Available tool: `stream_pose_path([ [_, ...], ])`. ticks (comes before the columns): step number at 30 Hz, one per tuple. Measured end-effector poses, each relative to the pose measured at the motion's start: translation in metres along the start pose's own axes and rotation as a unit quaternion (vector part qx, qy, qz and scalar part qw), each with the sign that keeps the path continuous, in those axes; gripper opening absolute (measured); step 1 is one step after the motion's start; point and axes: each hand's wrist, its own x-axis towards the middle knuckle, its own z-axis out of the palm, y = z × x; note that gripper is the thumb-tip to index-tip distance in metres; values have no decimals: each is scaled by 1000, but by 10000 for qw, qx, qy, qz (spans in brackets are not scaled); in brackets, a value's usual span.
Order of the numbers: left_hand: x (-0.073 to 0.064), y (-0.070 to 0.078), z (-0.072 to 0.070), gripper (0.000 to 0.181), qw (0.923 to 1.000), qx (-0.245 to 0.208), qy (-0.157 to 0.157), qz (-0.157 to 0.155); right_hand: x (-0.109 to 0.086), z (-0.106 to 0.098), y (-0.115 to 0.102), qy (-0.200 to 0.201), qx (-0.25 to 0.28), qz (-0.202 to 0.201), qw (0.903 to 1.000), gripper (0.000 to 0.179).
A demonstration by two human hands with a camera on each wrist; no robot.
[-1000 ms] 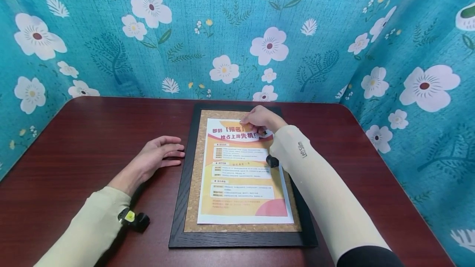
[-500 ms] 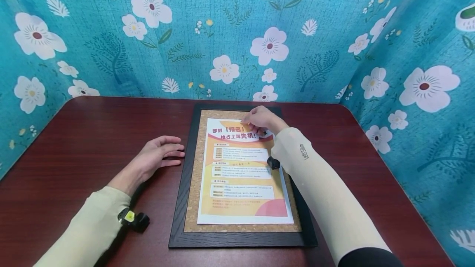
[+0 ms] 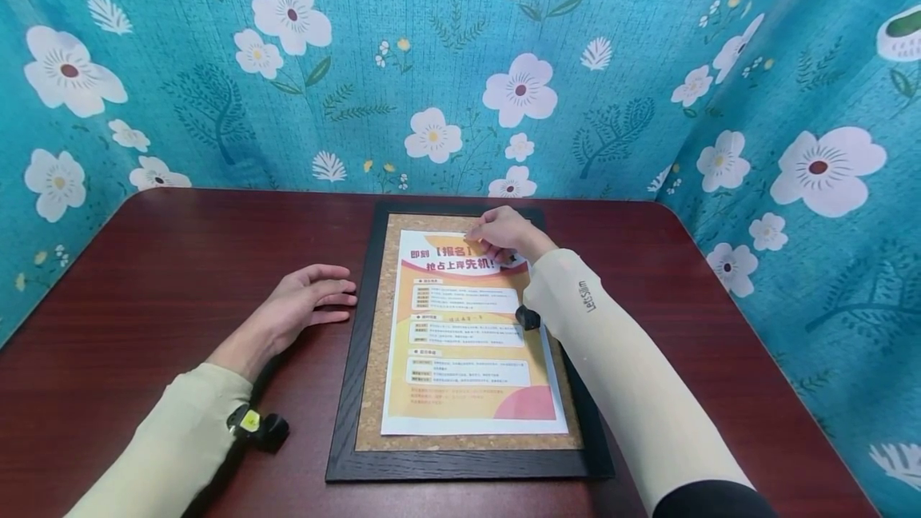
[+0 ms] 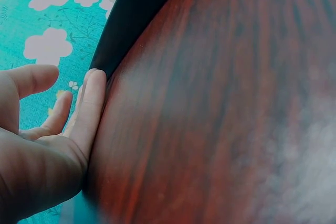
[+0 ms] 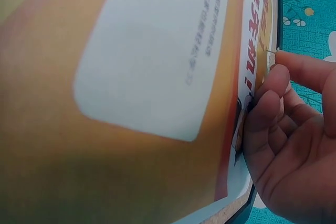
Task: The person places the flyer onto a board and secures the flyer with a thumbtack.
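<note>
A printed poster [image 3: 468, 374] lies on a cork board [image 3: 374, 422] with a black wooden frame [image 3: 468, 466]. At the poster's top edge my right hand [image 3: 504, 232] holds a small thumbtack [image 5: 271, 51], its thin shank pointing at the paper and its head mostly hidden by the fingertip. The other fingers of that hand are curled, with knuckles close over the title. My left hand [image 3: 305, 298] rests beside the board, fingers extended and relaxed, fingertips right at the frame's left edge. In the left wrist view a finger [image 4: 93, 98] lies along the frame's side.
The board lies on a dark red wooden table [image 3: 180, 262]. A blue floral curtain [image 3: 432, 62] hangs behind it and along both sides. Each forearm wears a pale sleeve with a small black wrist camera [image 3: 268, 432].
Both hands keep nearly the same place and pose. The head view has shifted very slightly; the poster and the board have stayed put.
</note>
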Motion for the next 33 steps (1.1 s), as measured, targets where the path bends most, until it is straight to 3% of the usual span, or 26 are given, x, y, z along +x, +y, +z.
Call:
stream_pose_path([
  [12,0,0,0,48,10000,4,11,10,1,3,-2,137,55,211,9997,23],
  [33,0,-1,-1,48,10000,-36,-49,34,-1,5,-3,204,168,136,9996,20],
])
